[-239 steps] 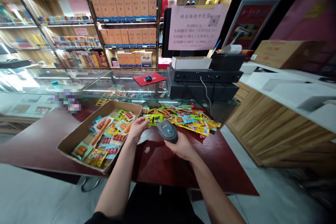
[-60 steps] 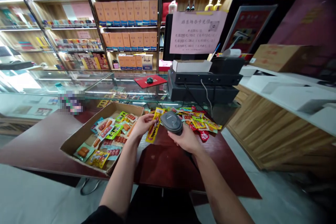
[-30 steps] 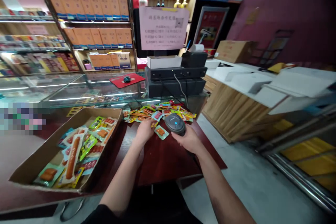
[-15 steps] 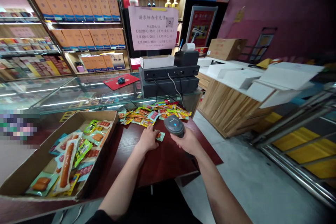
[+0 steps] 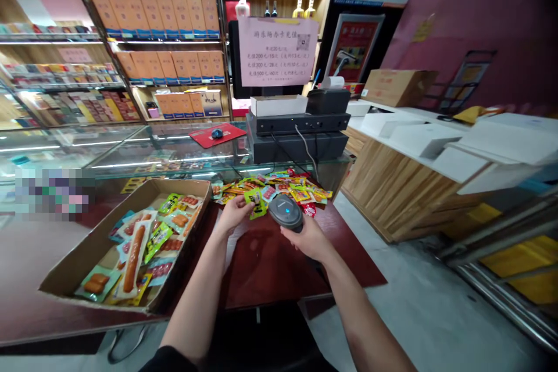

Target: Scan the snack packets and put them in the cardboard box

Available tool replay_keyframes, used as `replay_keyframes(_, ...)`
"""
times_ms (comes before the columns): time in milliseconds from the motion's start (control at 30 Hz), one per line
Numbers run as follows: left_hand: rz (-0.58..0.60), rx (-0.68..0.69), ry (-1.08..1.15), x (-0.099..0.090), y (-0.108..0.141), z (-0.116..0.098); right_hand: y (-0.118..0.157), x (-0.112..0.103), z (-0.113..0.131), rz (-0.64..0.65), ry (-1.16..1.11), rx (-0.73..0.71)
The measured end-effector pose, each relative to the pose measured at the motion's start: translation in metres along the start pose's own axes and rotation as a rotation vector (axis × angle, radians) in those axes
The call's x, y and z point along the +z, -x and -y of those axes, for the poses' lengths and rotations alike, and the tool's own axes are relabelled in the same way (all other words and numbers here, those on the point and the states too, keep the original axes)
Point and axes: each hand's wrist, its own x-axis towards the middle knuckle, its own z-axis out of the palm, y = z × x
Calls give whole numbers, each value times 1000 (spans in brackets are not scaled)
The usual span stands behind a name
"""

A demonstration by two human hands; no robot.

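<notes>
My left hand point(image 5: 236, 213) is closed on the edge of a yellow-green snack packet point(image 5: 256, 202), held up above the table. My right hand point(image 5: 307, 238) grips a dark grey barcode scanner point(image 5: 285, 211) with a small blue light on top. The scanner's head is just right of the packet. Behind both lies a heap of small colourful snack packets point(image 5: 300, 190) on the dark red table. To the left, a shallow cardboard box point(image 5: 61, 270) holds several packed sausages and snack packets, with one long wrapped sausage point(image 5: 135, 256) on top.
Beyond the heap stand a black cash drawer unit point(image 5: 300, 145) and a monitor with a pink paper sign point(image 5: 279, 52). A mouse point(image 5: 217, 133) rests on a red mat on the glass counter point(image 5: 117, 157). A wooden counter point(image 5: 383, 186) is at the right.
My left hand has risen from the table, where it was at a small sausage packet, and now holds up a yellow-green packet. The scanner stays in my right hand. The view has shifted leftward.
</notes>
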Motion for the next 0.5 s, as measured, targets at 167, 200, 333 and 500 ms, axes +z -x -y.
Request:
replay_keyframes(167, -109, -65, 248, -29, 13, -15, -8, 28, 15, 110, -6, -75)
replay_keyframes(200, -121, -61, 244, -34, 16, -16, -9, 33, 18, 122, -6, -85)
replay_keyframes(333, -164, -48, 160, -48, 25, -18, -15, 44, 26, 161, -13, -85)
replay_keyframes(500, -139, -46, 152, -54, 28, -18, -17, 48, 29, 188, -15, -90)
